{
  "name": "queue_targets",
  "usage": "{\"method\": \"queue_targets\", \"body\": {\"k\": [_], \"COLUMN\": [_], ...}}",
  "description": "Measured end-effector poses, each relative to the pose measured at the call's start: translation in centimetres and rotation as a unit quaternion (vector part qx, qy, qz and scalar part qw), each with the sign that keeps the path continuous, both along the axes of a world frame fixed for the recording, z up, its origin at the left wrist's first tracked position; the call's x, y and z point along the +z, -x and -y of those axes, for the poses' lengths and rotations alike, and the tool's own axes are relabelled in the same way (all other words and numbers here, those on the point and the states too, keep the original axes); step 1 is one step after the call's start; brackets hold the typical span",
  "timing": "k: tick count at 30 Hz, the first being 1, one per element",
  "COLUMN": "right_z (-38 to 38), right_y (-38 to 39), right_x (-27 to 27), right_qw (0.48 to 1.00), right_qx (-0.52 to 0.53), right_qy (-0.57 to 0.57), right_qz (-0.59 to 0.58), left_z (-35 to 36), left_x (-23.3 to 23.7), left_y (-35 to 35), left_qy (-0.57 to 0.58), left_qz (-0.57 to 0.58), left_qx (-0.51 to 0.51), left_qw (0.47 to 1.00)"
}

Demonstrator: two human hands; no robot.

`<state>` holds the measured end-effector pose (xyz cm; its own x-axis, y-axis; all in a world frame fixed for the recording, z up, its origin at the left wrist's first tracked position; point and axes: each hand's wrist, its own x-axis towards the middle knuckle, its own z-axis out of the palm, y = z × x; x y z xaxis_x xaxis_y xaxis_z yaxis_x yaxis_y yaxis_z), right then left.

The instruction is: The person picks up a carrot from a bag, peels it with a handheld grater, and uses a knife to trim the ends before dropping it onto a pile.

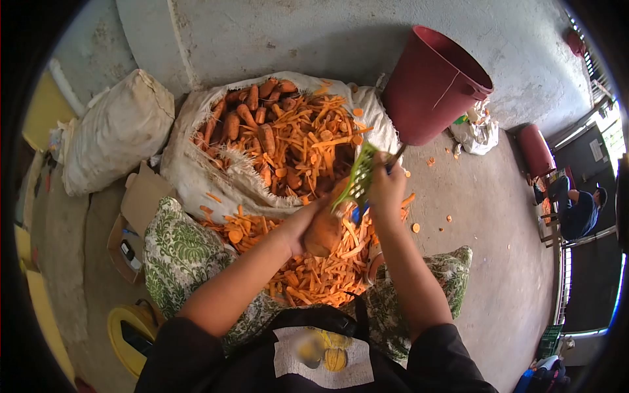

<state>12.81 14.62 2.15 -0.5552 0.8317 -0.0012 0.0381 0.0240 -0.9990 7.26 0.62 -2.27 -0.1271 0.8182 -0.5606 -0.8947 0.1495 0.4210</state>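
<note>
My left hand (306, 226) is closed around a thick orange carrot (325, 234), held above a heap of cut carrot strips (321, 278). My right hand (388, 187) grips a green slotted plastic tool (360, 175), which slants across the far end of the carrot; motion blur hides its exact kind. Something blue shows just below it, too covered to name. Beyond my hands, a big white woven sack (190, 167) lies open with whole carrots (246, 114) and many strips (308, 131) inside.
A tall maroon bin (419, 85) stands behind on the right. At the left are a full white sack (121, 131), an open cardboard box (141, 203) and a yellow container (128, 331). Scraps dot the floor (491, 262). A seated person (576, 209) is far right.
</note>
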Motion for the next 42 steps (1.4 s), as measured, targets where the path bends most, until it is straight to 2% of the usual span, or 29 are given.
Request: {"method": "queue_targets", "body": {"k": [1, 2, 4, 6, 8, 13, 16, 23, 32, 36, 37, 38, 40, 41, 42], "right_z": [0.8, 1.6, 2.6, 2.8, 3.2, 3.7, 3.0, 2.3, 0.6, 0.2, 0.0, -0.1, -1.3, -4.5, -7.3], "right_y": [-0.2, -0.4, -0.5, -0.5, -0.5, -1.2, -1.1, -0.9, -0.1, 0.2, 0.2, 0.0, -0.2, -0.4, -1.0], "right_x": [-0.4, -0.4, -0.6, -1.6, -1.8, 0.1, 0.1, -0.1, -2.7, -1.9, -1.5, -1.0, -1.4, -3.5, -3.5], "right_qw": [0.998, 0.998, 0.998, 0.994, 0.993, 0.978, 0.971, 0.973, 0.968, 0.976, 0.978, 0.977, 0.963, 0.968, 0.976], "right_qx": [0.019, 0.03, 0.041, 0.031, 0.025, 0.006, -0.016, 0.001, 0.011, -0.03, -0.055, -0.059, -0.143, -0.181, -0.204], "right_qy": [-0.037, -0.026, -0.015, -0.07, -0.091, -0.176, -0.175, -0.138, -0.163, -0.123, -0.093, -0.099, -0.176, -0.125, -0.008], "right_qz": [0.037, 0.043, 0.049, 0.078, 0.064, 0.11, 0.162, 0.182, 0.192, 0.178, 0.178, 0.179, 0.146, 0.118, 0.08], "left_z": [0.0, -0.1, 0.0, 0.0, -0.2, -0.4, -0.7, -0.9, -1.3, -1.5, -1.7, -1.7, -1.3, -1.0, -0.5], "left_x": [-1.0, -2.6, -1.7, -0.9, -0.5, -0.8, -0.5, -0.8, -0.6, -0.9, -0.8, -0.7, 1.0, 2.1, 3.3], "left_y": [0.4, 0.9, 0.7, 0.5, 0.0, 0.0, 0.3, 0.4, 0.4, 0.6, 0.5, 0.4, 0.6, 0.7, 0.6], "left_qy": [-0.052, -0.095, -0.095, -0.097, -0.041, -0.059, -0.049, -0.037, -0.021, -0.031, -0.021, -0.01, 0.006, 0.022, 0.009], "left_qz": [0.041, 0.075, 0.081, 0.085, 0.053, 0.058, 0.054, 0.026, 0.003, 0.022, 0.032, 0.041, 0.022, 0.003, -0.009], "left_qx": [0.033, 0.025, 0.029, 0.033, 0.07, 0.056, 0.051, 0.054, 0.048, 0.051, 0.102, 0.154, 0.166, 0.178, 0.181], "left_qw": [0.997, 0.992, 0.992, 0.991, 0.995, 0.995, 0.996, 0.998, 0.999, 0.998, 0.994, 0.987, 0.986, 0.984, 0.983]}}
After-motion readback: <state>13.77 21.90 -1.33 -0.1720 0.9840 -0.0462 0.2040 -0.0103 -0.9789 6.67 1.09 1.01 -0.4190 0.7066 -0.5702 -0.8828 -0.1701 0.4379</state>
